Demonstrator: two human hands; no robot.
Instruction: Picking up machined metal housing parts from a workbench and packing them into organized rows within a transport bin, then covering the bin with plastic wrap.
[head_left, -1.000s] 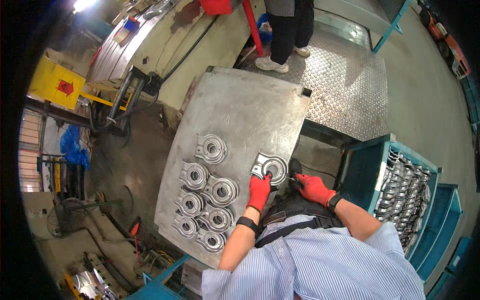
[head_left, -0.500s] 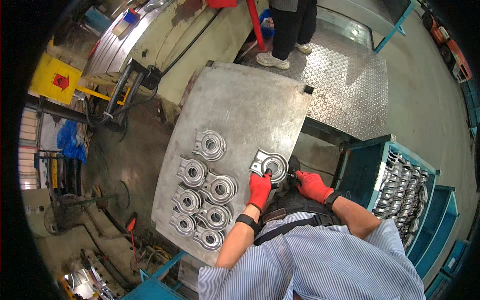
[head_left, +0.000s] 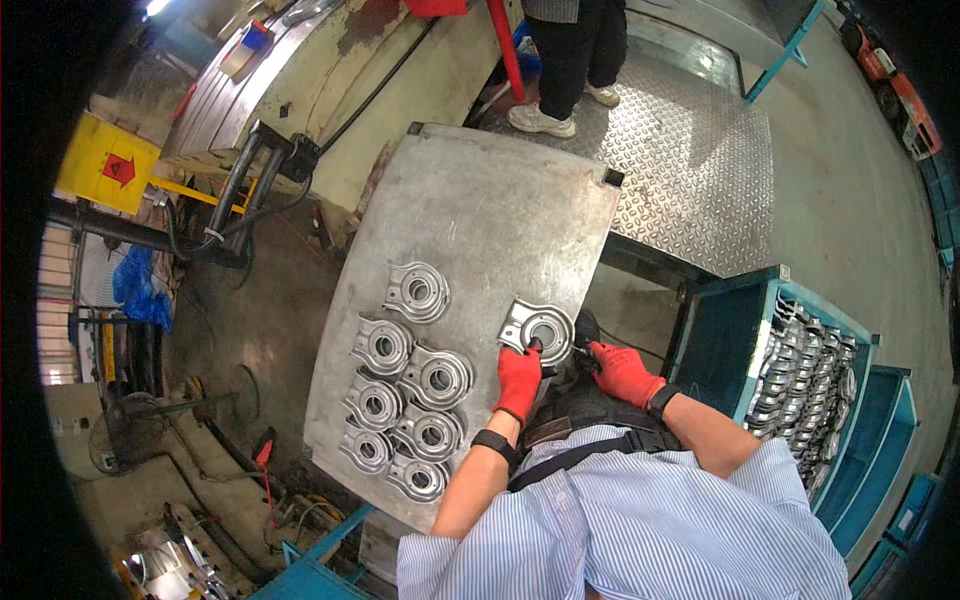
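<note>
Left hand (head_left: pixel 519 378): pinching near rim of 1 metal bracket (head_left: pixel 534 320), right edge of table (head_left: pixel 480 210). Right hand (head_left: pixel 622 373): curled just beside, hold indeterminable. Set out at left: 7 similar brackets (head_left: pixel 417 372); worked or unworked, cannot tell. Right: teal bin (head_left: pixel 715 350), metal parts (head_left: pixel 800 375) inside.

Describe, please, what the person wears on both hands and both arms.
The left hand and right hand wear red, close-fitting gloves, black toward the fingertips. One dark, flat band circles each wrist. Short blue-and-white striped fabric sleeves leave both forearms bare.
</note>
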